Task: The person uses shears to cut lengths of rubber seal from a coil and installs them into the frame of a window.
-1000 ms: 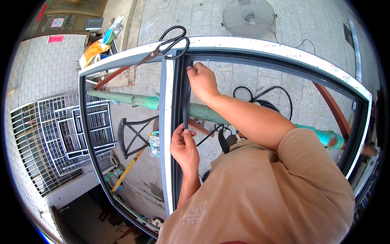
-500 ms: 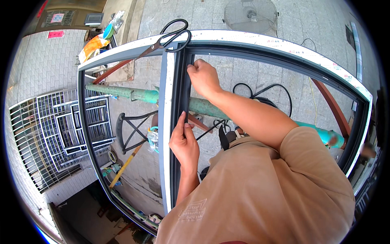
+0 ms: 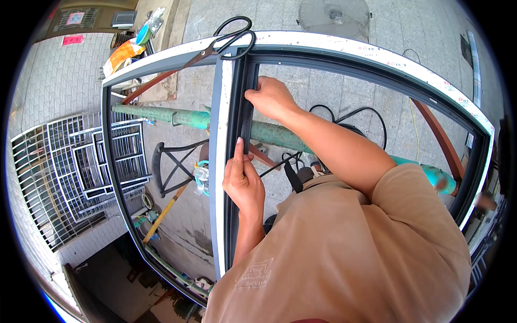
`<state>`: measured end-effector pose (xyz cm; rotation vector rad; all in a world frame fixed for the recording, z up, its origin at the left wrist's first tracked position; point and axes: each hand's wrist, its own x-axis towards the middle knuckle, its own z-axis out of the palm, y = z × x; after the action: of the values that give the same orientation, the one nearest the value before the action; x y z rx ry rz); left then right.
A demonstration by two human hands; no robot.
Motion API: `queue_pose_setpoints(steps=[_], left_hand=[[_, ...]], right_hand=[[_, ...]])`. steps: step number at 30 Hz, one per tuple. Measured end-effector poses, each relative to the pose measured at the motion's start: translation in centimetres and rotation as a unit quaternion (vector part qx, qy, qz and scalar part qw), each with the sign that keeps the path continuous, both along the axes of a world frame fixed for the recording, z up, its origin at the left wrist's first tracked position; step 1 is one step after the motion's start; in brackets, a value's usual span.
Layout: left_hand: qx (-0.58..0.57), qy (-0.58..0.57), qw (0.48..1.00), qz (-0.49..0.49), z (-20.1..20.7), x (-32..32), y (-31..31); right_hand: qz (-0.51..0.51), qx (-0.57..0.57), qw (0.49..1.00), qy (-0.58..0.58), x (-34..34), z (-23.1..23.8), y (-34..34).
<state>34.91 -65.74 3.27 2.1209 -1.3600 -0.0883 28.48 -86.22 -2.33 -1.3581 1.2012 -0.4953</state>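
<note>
A large dark grey window frame (image 3: 344,47), partly covered in white film, stretches out before me, with a grooved middle bar (image 3: 226,107) running toward my body. My right hand (image 3: 271,98) is closed at the right edge of the bar's upper part, thumb against its black inner face. Lower down, my left hand (image 3: 244,180) grips the same bar, its index finger stretched along the dark groove and its other fingers curled. Whether a thin sealing strip lies under the fingers, I cannot make out. Black-handled scissors (image 3: 235,40) rest across the far rail where the bar meets it.
A green pipe (image 3: 274,136) and reddish-brown struts (image 3: 439,134) lie beneath the frame. Black cable (image 3: 371,112) coils on the paved floor, and a fan (image 3: 334,19) stands beyond. Metal grilles (image 3: 59,177) are at the left, near a black-legged stool (image 3: 175,167).
My left hand's index finger has straightened further and reaches slightly farther along the bar. The right hand has turned a little, its thumb lower on the bar. The view has shifted slightly.
</note>
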Motion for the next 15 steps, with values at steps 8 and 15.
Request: queue_pose_setpoints(steps=[8,15], left_hand=[[0.061,0.001,0.998,0.032,0.0,-0.7,-0.1],[0.071,-0.096,0.992,0.033,-0.4,-1.4,-1.1]], right_hand=[[0.027,0.129,0.987,-0.088,0.0,-1.1,-1.3],[0.158,0.118,0.973,-0.118,-0.4,-2.4,-2.5]])
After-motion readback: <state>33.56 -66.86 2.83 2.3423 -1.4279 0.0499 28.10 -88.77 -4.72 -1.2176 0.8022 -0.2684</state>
